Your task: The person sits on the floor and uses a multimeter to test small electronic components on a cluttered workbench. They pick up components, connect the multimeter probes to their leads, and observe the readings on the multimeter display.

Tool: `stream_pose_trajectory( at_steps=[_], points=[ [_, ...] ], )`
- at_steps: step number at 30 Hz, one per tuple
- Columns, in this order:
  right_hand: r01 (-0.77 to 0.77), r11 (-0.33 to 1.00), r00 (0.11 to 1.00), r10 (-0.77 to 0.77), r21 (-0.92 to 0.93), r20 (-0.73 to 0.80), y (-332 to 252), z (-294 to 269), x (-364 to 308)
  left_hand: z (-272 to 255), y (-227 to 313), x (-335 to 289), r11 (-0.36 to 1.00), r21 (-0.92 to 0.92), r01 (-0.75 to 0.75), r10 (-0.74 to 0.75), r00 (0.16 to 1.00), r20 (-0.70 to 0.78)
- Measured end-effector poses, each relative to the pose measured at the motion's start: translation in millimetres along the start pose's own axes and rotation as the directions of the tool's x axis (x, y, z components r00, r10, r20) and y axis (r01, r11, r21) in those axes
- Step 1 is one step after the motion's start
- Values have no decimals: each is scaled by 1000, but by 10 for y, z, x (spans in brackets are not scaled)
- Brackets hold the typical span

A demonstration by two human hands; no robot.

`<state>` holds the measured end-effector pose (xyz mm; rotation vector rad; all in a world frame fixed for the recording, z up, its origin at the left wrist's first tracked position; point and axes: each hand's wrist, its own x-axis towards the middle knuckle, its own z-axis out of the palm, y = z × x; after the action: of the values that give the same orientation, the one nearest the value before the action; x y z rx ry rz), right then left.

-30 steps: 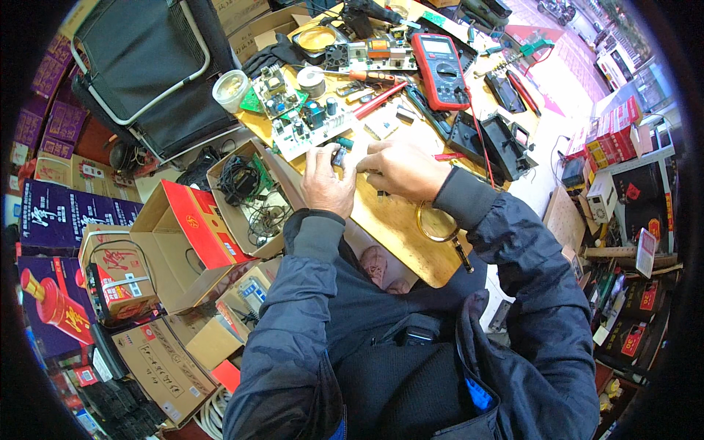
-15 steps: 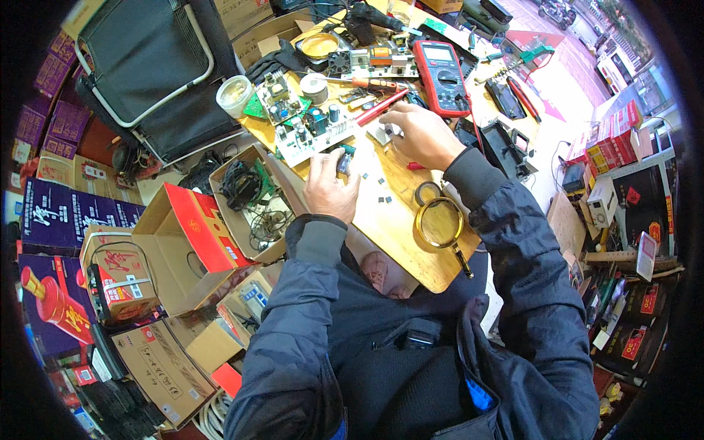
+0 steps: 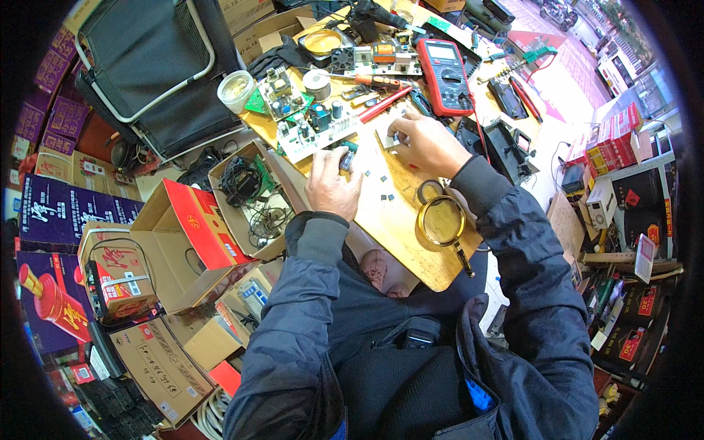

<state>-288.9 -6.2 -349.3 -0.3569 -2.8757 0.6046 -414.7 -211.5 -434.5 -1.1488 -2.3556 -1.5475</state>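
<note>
My left hand [image 3: 334, 187] rests by the workbench's near left edge, its fingers closed around a small dark bluish part [image 3: 347, 158]. Right beyond it lies a white circuit board [image 3: 314, 132] carrying blue capacitors and other components. To the right, my right hand [image 3: 434, 147] is held over the wood with thumb and fingers pinched together. A small pale piece shows at those fingertips, but its kind cannot be made out. Several tiny dark chips [image 3: 387, 196] lie on the wood between my hands. A round magnifying glass [image 3: 442, 220] with a gold rim lies nearest me.
Beyond my right hand lies a red multimeter [image 3: 445, 77]. A red pen-like tool [image 3: 385, 104], a solder spool [image 3: 317, 84] and another circuit board [image 3: 381, 60] fill the far side. Left of the wooden bench [image 3: 411, 257] stands an open carton [image 3: 253, 198] of cables.
My right hand has shifted slightly right and toward me, and the pale piece at its fingertips looks turned. My left hand stays almost in place. The view has moved a little.
</note>
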Motion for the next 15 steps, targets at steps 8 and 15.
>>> stream_pose_trajectory(
  at_steps=[8,15],
  points=[
    [-176,977,981,184,121,-65,-69,-452,-284,21,-32,-4,999,48,-3,3,1000,5],
    [-115,988,993,117,105,-16,-431,-418,-638,58,2,21,1000,1,8,-8,1000,-19]
  ],
)
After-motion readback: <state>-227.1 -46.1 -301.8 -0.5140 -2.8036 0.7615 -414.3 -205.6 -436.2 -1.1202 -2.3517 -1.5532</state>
